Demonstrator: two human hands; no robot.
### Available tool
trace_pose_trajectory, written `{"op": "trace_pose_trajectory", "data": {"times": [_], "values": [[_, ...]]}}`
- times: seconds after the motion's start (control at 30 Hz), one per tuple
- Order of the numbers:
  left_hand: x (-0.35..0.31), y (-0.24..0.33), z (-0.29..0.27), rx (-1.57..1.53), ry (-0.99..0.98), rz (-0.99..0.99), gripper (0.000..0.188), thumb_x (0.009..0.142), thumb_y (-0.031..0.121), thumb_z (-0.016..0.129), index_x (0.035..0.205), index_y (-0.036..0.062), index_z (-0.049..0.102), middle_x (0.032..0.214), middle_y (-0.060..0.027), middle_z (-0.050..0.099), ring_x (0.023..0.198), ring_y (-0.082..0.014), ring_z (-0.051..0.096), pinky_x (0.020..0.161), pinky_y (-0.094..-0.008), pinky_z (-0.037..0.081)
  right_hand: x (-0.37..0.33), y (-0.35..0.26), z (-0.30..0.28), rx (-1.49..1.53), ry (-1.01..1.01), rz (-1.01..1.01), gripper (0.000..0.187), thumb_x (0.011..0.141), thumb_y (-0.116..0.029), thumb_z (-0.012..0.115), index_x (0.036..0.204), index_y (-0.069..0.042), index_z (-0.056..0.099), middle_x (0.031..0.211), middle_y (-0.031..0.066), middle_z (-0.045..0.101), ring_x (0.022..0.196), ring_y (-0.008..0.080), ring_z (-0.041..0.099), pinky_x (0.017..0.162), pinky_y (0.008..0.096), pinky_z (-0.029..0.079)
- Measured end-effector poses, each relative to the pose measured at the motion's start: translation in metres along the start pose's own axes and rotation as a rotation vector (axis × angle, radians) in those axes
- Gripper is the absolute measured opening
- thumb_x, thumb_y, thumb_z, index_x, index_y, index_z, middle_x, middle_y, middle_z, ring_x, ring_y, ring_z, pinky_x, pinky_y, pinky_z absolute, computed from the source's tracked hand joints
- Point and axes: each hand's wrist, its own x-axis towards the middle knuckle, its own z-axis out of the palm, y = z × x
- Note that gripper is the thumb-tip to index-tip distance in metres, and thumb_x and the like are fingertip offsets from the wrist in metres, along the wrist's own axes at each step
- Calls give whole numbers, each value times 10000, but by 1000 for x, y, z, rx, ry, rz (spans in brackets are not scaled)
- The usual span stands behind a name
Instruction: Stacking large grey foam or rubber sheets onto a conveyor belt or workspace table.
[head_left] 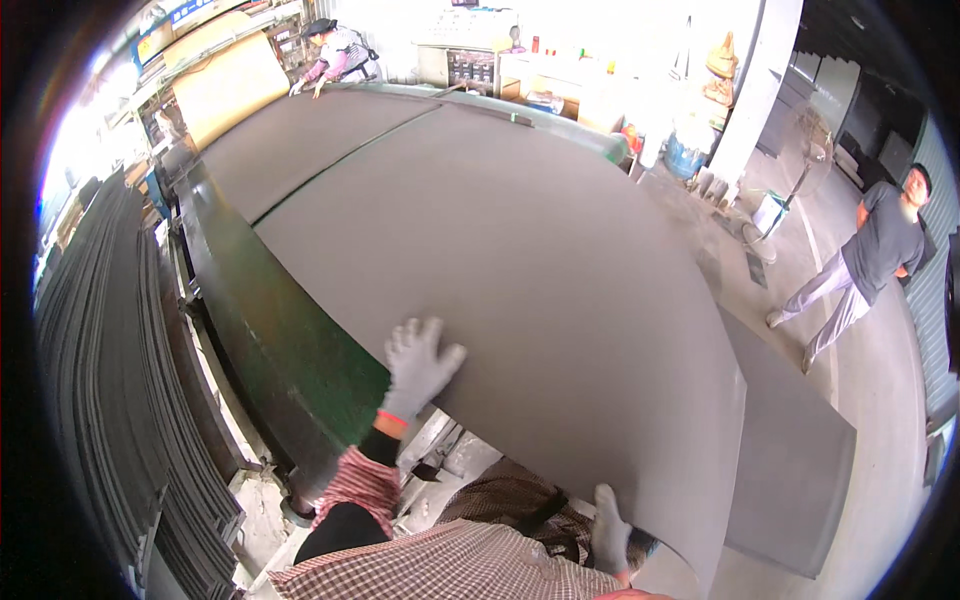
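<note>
i have a broad grey sheet (pixel 540 270) lying flat, ahead of my left hand (pixel 418 368) and stretching past it on the right. its long axis seems to run slantwise, from the near end beside my right hand (pixel 608 530) away to the upper left, where the far end points (the fisheye bows every edge, so i trust the direction more than the curve).

the left hand, in a grey glove, is spread wide, fingers apart and pointing away from me, laid palm down along the sheet's near edge; nothing is pinched in it. the right hand, gloved too, is at the near edge with a digit pointing up; the rest is partly hidden, so i cannot tell whether it is clamped on the sheet.

left of the left hand runs a dark green surface (pixel 290 350), and beyond that a stack of dark sheets (pixel 110 380). far ahead of it, past a narrow dark gap, lies a second grey sheet (pixel 320 140), with a person (pixel 345 50) leaning at its far edge.
</note>
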Motion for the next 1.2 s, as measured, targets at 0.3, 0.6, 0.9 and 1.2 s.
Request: {"op": "trace_pose_trajectory", "data": {"times": [0.3,0.6,0.9,1.2], "values": [[48,-112,56,223,-84,-72,810,812,667,402,1406,123,320,1437,-264,246,1343,-439,183,1095,-539,84,63,77,-3,1031,-325,83,396,908,-262,523,1237,-45,480,1205,131,540,1105,256,514,941,462,417],[90,-37,7,273,17,321,467,846,238,531,1257,24,469,1303,-225,441,1212,-391,394,1014,-502,300,38,-4,-42,139,-155,-72,353,899,-299,582,1087,-2,607,1010,32,628,898,113,569,808,272,479],[47,10,-3,48,-379,160,727,812,374,607,1394,58,307,1450,-221,238,1321,-395,249,1076,-467,242,41,-31,45,-451,-675,-571,410,915,-337,519,1113,20,551,1143,123,596,1002,271,555,895,382,434],[162,-191,3,-203,-615,303,817,835,478,584,1414,22,231,1435,-205,277,1277,-333,360,1036,-433,329,174,239,-72,104,6,-19,277,918,-268,470,1038,-41,574,1062,124,600,974,266,568,826,392,461]]}}
